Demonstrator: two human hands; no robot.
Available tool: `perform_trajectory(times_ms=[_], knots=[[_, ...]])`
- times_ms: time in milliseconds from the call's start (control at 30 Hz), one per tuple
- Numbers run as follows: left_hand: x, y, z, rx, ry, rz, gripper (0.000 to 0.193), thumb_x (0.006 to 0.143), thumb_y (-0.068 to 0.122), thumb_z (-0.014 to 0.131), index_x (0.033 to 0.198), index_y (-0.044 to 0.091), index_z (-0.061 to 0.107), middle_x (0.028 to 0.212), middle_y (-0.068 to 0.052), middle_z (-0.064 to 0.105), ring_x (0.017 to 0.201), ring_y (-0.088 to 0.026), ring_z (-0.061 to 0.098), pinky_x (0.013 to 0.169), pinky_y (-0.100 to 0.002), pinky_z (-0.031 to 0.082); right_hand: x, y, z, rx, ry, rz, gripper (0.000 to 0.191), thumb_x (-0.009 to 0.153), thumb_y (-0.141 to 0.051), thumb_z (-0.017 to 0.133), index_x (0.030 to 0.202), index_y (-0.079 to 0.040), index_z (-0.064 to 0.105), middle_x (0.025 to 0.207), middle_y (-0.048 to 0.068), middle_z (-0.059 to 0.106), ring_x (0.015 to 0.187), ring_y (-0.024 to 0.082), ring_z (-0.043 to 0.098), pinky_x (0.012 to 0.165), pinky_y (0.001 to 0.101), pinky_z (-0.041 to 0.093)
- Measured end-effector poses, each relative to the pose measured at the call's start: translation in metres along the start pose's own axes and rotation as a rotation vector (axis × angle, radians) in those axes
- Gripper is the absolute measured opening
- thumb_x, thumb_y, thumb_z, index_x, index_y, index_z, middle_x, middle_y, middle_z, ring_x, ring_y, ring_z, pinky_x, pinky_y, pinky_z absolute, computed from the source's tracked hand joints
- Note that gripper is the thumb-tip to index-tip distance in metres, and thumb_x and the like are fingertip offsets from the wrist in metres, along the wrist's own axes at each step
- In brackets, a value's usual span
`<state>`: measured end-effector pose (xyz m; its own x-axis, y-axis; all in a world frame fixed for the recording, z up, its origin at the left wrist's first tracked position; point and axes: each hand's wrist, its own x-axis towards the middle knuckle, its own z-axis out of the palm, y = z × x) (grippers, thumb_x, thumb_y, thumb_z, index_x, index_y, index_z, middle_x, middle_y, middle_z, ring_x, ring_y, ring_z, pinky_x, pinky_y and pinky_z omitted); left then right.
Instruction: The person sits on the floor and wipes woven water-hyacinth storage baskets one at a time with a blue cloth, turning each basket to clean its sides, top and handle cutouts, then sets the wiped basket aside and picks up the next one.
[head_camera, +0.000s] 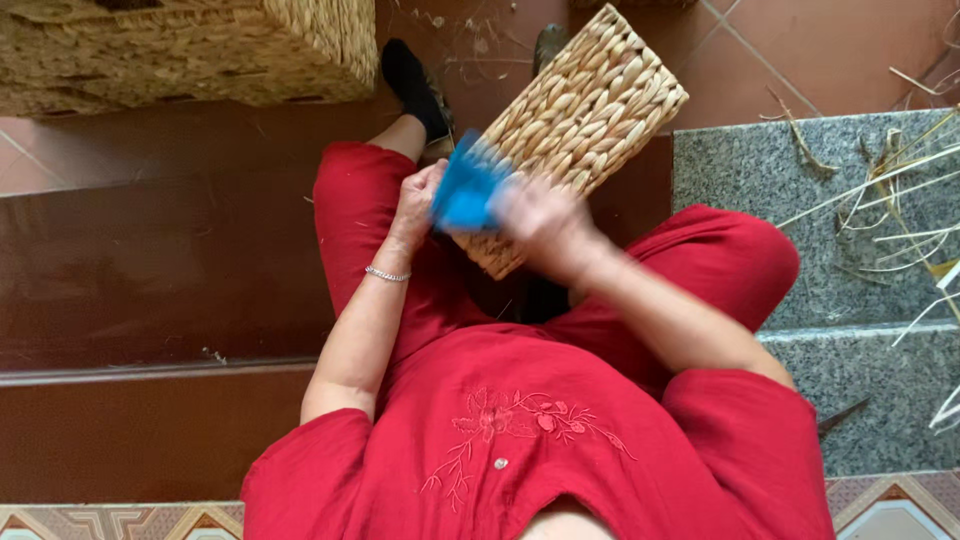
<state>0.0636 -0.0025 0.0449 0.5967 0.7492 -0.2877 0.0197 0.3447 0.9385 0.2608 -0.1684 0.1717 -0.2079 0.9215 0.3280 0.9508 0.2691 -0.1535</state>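
Woven straw basket (585, 120), rectangular, tan, tilted on the person's lap with its far corner up and to the right; its near corner sits between the two hands.

Left hand (418, 200) curled into a loose fist against the basket's left near edge, fingers folded in and gripping the rim there. A thin silver bracelet (388, 273) circles that wrist.

Right hand (545, 222) is motion-blurred; it lies over the basket's near corner, closed around a blue brush-like tool (466, 186). The tool is smeared by the blur, so its exact shape cannot be told; it touches the basket face just beside the left hand.

Person seated, wearing a red blouse (530, 440) with floral embroidery on the chest and red trousers (720, 260), knees spread left and right. One foot in a dark shoe (412, 85) shows far of the left knee, on the red-brown tiled floor (150, 260).

Far left: a larger woven basket (180, 45), same straw weave, standing on the floor, well apart from the hands.

Right: grey speckled stone steps (760, 170) with loose pale straw strands (900, 190) scattered across them. A patterned tile border (120, 520) runs along the near edge.
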Motion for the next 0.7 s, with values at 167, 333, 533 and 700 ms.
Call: perform_trajectory(times_ms=[167, 333, 533, 700], knots=[[-0.004, 0.013, 0.009, 0.041, 0.02, -0.035, 0.037, 0.107, 0.036, 0.057, 0.092, 0.005, 0.072, 0.084, 0.008, 0.064, 0.076, -0.002, 0.052, 0.069, -0.023, 0.046, 0.002, 0.161, 0.001, -0.359, 0.241, 0.476, 0.029, 0.085, -0.01, 0.068, 0.114, -0.008, 0.064, 0.1, 0.016, 0.063, 0.091, 0.036, 0.06, 0.073, 0.0462, 0.053], [0.001, 0.015, 0.01, 0.082, 0.061, -0.004, 0.038, 0.107, 0.036, 0.059, 0.09, 0.004, 0.071, 0.083, 0.008, 0.06, 0.076, -0.003, 0.048, 0.067, -0.023, 0.043, 0.017, 0.117, -0.004, -0.393, 0.084, 0.523, 0.028, 0.086, -0.01, 0.063, 0.112, 0.0, 0.062, 0.104, 0.024, 0.062, 0.094, 0.039, 0.06, 0.07, 0.0467, 0.052], [0.009, 0.001, 0.002, 0.054, 0.018, 0.048, 0.046, 0.114, 0.035, 0.059, 0.08, 0.005, 0.059, 0.074, 0.01, 0.051, 0.068, -0.003, 0.042, 0.057, -0.023, 0.037, 0.012, -0.053, -0.012, -0.12, 0.115, -0.105, 0.037, 0.082, -0.017, 0.061, 0.114, 0.001, 0.064, 0.104, 0.02, 0.066, 0.091, 0.032, 0.066, 0.067, 0.0405, 0.054], [0.008, 0.0, 0.008, 0.019, 0.109, 0.111, 0.042, 0.105, 0.034, 0.062, 0.075, 0.004, 0.065, 0.071, 0.013, 0.055, 0.065, -0.001, 0.041, 0.055, -0.022, 0.036, 0.013, 0.025, -0.017, 0.045, 0.18, 0.094, 0.022, 0.078, -0.002, 0.057, 0.097, -0.011, 0.06, 0.088, 0.009, 0.063, 0.079, 0.028, 0.063, 0.061, 0.0402, 0.053]])
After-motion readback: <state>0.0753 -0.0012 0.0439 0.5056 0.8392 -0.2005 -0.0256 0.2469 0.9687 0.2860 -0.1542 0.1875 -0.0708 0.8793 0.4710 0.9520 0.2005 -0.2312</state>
